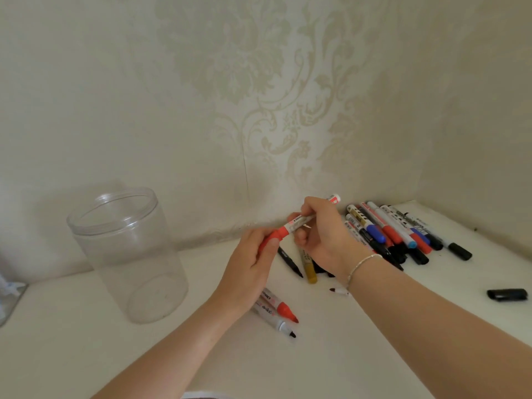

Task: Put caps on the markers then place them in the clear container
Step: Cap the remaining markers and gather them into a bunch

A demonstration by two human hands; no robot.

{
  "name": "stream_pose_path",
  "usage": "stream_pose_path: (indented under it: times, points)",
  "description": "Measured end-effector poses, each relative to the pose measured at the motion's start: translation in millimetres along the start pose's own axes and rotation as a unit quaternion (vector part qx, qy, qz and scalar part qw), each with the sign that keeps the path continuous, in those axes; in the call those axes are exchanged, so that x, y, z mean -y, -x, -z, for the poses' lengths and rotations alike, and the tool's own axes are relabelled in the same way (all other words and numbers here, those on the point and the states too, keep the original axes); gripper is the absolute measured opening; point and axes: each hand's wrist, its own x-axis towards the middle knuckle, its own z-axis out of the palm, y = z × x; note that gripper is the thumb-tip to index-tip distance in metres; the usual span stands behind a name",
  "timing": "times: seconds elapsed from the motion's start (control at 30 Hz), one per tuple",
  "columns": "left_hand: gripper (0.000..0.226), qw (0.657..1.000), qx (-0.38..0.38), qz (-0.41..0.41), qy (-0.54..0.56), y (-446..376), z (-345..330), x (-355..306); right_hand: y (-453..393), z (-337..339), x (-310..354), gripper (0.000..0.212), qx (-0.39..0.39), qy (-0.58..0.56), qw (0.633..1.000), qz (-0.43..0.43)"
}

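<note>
My right hand (322,234) grips the white barrel of a red marker (302,220) held above the table. My left hand (250,263) pinches the red cap (276,236), which sits on the marker's lower end. The clear container (126,254) stands upright and empty at the left. Two uncapped markers, one red-tipped (283,308) and one black-tipped (276,322), lie under my left wrist. A gold marker (308,266) and a thin black pen (289,262) lie below my hands.
A pile of several capped markers (397,231) lies against the wall at the right. A loose black cap (507,294) rests at the far right, and a small marker tip (339,291) pokes out beside my right wrist. The patterned wall bounds the table behind and to the right.
</note>
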Motion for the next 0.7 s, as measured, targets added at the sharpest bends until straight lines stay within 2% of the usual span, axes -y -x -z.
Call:
stream_pose_path:
  times: [0.2, 0.37, 0.43, 0.5, 0.57, 0.63, 0.7]
  points:
    - [0.022, 0.994, 0.049, 0.031, 0.097, -12.8, -13.8, -18.9, 3.2, 11.8, 6.5, 0.022, 0.051, -0.002, 0.998, 0.023]
    - [0.022, 0.995, 0.042, 0.020, 0.090, -22.2, -15.0, -31.1, 6.9, 15.1, 14.8, 0.023, 0.072, 0.006, 0.997, 0.015]
    - [0.022, 0.993, 0.041, 0.032, 0.103, -25.5, -13.5, -32.5, 6.7, 20.6, 20.9, 0.025, 0.040, 0.002, 0.999, 0.028]
    - [0.023, 0.992, 0.035, 0.043, 0.110, -28.4, -11.8, -32.4, 4.2, 31.3, 29.9, 0.025, -0.050, 0.041, 0.994, 0.090]
    - [0.025, 0.993, 0.022, 0.053, 0.101, -32.7, -12.1, -33.2, 2.7, 41.1, 38.9, 0.025, -0.120, 0.186, 0.958, 0.184]
    - [0.029, 0.995, -0.001, 0.066, 0.070, -38.5, -16.6, -36.4, 5.2, 44.7, 40.8, 0.036, -0.123, 0.416, 0.865, 0.251]
    - [0.038, 0.995, -0.047, 0.079, 0.026, -47.2, -22.8, -40.9, 10.2, 40.9, 37.4, 0.046, -0.109, 0.554, 0.783, 0.260]
